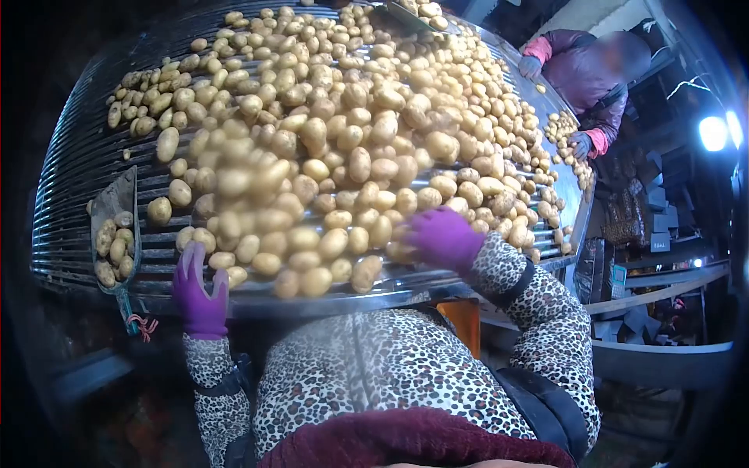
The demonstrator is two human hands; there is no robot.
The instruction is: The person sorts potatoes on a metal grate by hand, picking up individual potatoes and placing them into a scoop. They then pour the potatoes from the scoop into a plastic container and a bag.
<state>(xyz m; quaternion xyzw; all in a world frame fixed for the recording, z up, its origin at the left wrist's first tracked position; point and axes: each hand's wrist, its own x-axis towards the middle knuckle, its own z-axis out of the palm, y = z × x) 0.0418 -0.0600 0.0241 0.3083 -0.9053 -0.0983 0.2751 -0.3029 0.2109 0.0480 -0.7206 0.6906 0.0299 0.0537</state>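
Many potatoes (359,164) lie heaped over a metal slatted table (78,203). My left hand (200,292), in a purple glove, is at the near left edge, its fingers apart and pointing forward beside a few potatoes; nothing shows in its grasp. To the right, my right hand (443,236), also gloved in purple, reaches over the near part of the heap. Its fingertips are blurred against the potatoes, so whether it holds one is unclear. A metal scoop (125,191) holding several potatoes rests on the slats left of my left hand.
At the upper right a co-worker (581,74) in gloves reaches over the far side of the table, near smaller potatoes. Another scoop (409,17) lies at the far edge. An orange object (462,324) is below the near rim. Boxes (659,218) stand at the right.
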